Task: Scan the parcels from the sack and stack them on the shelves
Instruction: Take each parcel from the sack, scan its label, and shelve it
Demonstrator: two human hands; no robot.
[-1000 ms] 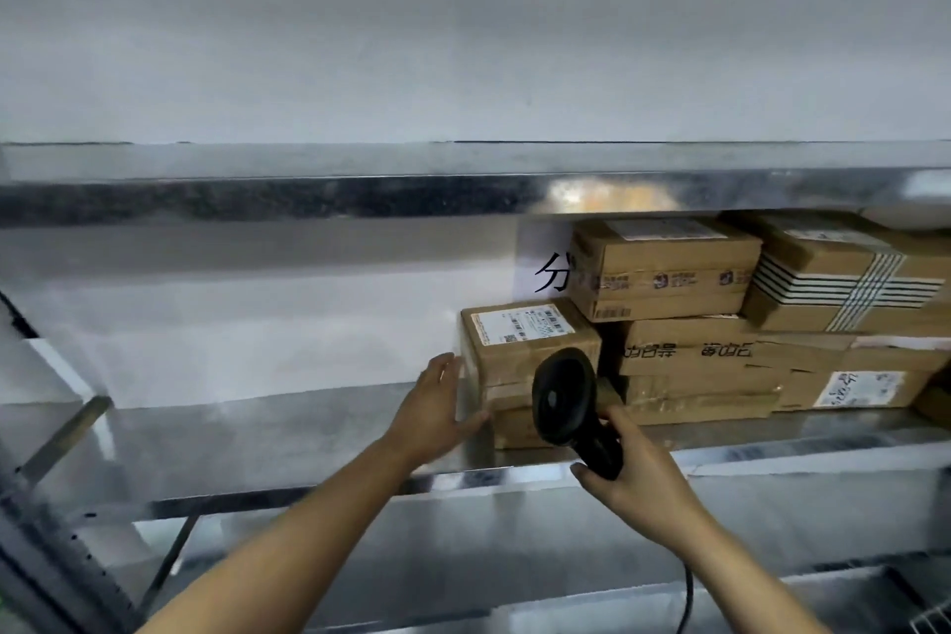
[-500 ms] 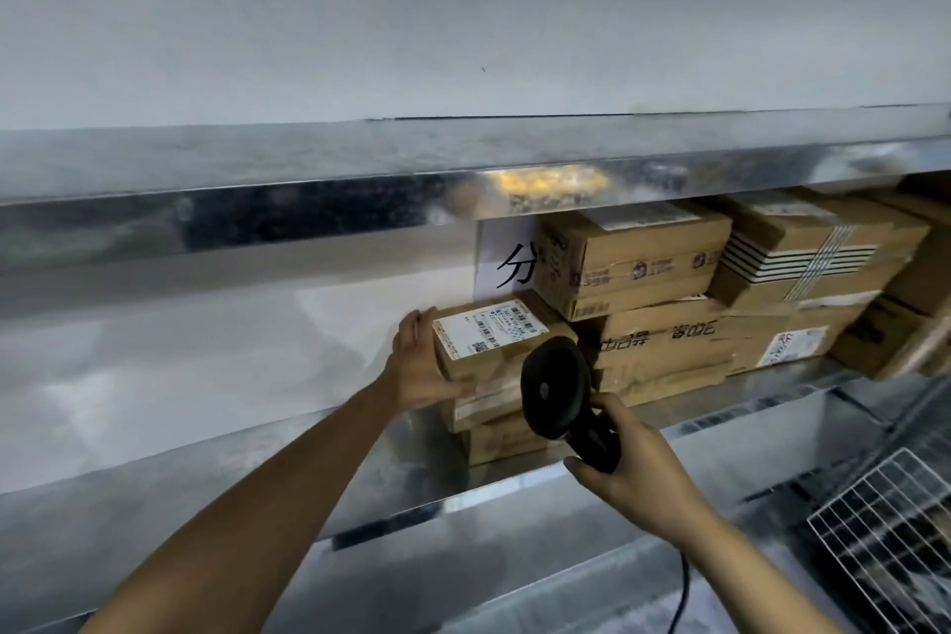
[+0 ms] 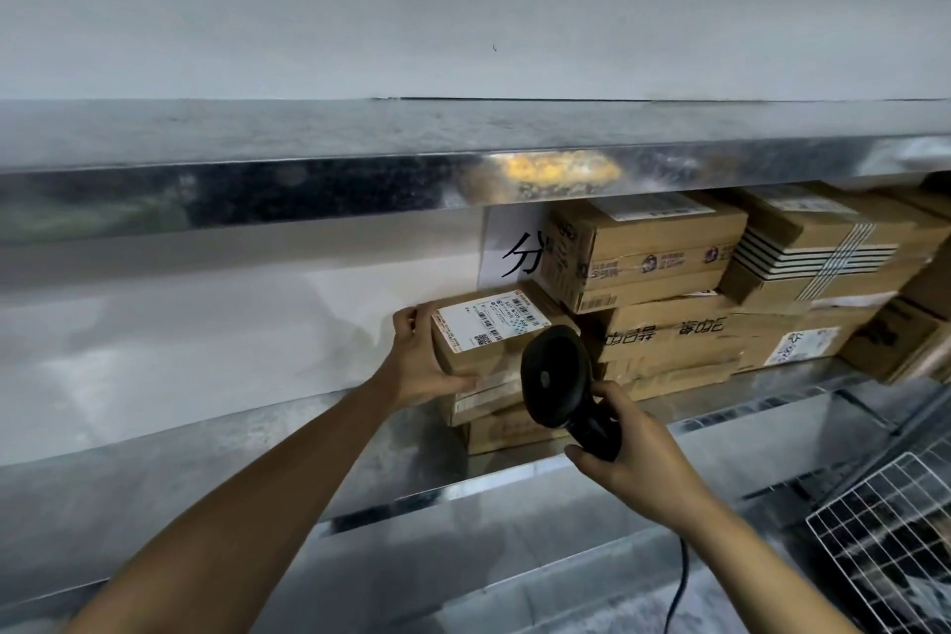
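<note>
A small brown parcel (image 3: 478, 340) with a white barcode label on top sits on the left end of a stack on the metal shelf (image 3: 309, 458). My left hand (image 3: 419, 358) grips its left end, thumb under the front edge and fingers round the back corner. My right hand (image 3: 625, 448) holds a black corded barcode scanner (image 3: 558, 376) by its handle, the head raised just in front of the parcel's right side. Under the parcel lie two flatter boxes (image 3: 499, 420). To the right are several stacked cardboard parcels (image 3: 658, 294).
The upper metal shelf (image 3: 257, 191) runs across above the parcels. A white sheet with a black character (image 3: 507, 252) hangs on the wall behind the stack. A white wire basket (image 3: 885, 530) sits at the lower right. The shelf's left part holds nothing.
My left hand went from the parcel's front to gripping its left end, and the parcel has turned slightly, its label facing up. The scanner stays in front of it. The view shifted left.
</note>
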